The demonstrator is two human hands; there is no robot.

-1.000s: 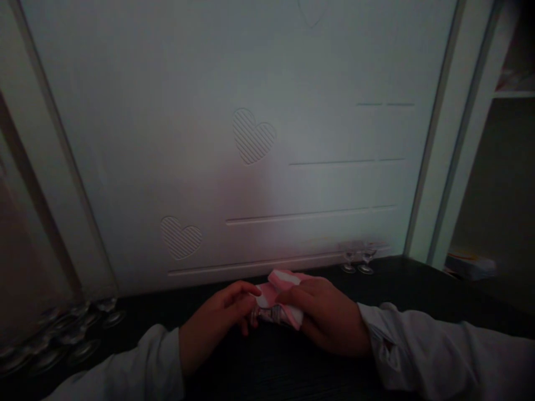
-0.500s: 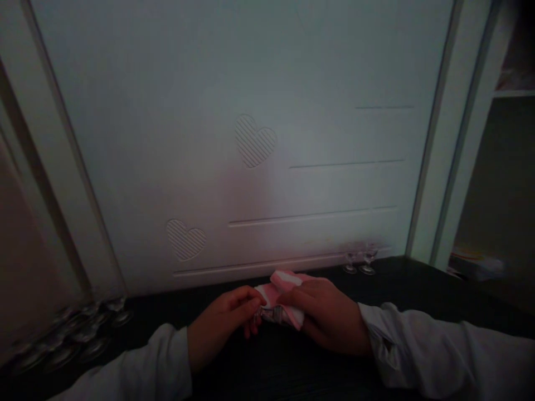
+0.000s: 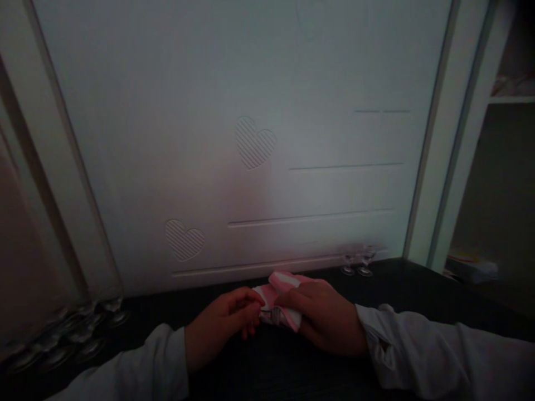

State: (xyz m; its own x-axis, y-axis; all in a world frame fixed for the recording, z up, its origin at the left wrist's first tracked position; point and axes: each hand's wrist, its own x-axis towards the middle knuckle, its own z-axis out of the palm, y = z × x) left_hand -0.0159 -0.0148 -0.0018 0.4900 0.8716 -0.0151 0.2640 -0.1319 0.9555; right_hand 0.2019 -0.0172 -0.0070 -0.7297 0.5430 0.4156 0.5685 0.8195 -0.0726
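In the middle of the head view, a pink and white cloth (image 3: pixel 284 281) is bunched around a small clear stemmed glass (image 3: pixel 273 316), which lies on its side. My left hand (image 3: pixel 221 328) pinches the glass at its left end, fingers curled and pressed together. From the right, my right hand (image 3: pixel 332 320) is closed over the cloth, its fingers bent around it and the glass. The cloth and fingers hide most of the bowl.
Several small stemmed glasses (image 3: pixel 86 328) stand grouped at the left of the dark tabletop (image 3: pixel 259 373). Two more glasses (image 3: pixel 366 262) stand at the back right by a pale panel (image 3: pixel 200 139) with carved hearts. An open shelf (image 3: pixel 510 100) is at far right.
The whole view has shifted slightly. My hands hold nearly the same places; the glass in the cloth has turned or moved a little, and its clear part shows differently by my left fingertips.
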